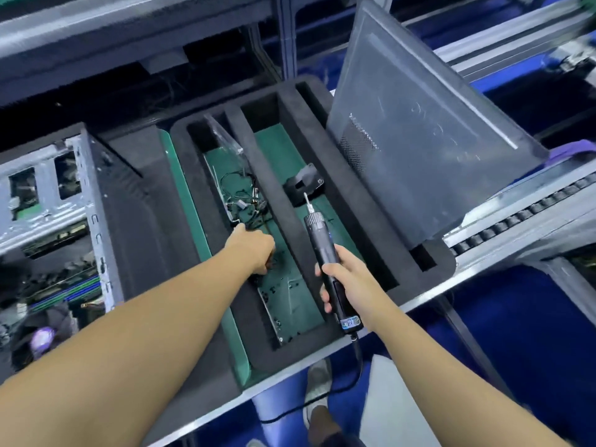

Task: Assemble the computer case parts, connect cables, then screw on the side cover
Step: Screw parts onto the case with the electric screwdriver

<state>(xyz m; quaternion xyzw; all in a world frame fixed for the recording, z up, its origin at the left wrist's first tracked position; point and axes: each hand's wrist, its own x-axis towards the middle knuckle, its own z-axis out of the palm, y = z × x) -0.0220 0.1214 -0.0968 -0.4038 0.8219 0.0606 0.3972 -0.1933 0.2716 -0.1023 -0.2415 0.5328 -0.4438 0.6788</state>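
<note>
Right hand (346, 279) clamped round electric screwdriver (325, 253), bit pointing away. Left hand (253, 248) curled over small screws (274, 287) in foam tray (322, 124); pinch unclear. Side cover (419, 124) leaning beyond the screwdriver tip.

This is a factory assembly line for computers. A roller-chain conveyor rail (516, 217) of aluminium framing runs along the workstation; a black foam tray (300, 101) with cut compartments holds loose screws and cables, an open computer case (64, 201) stands beside it, and a corded electric screwdriver (325, 250) is in use.
</note>
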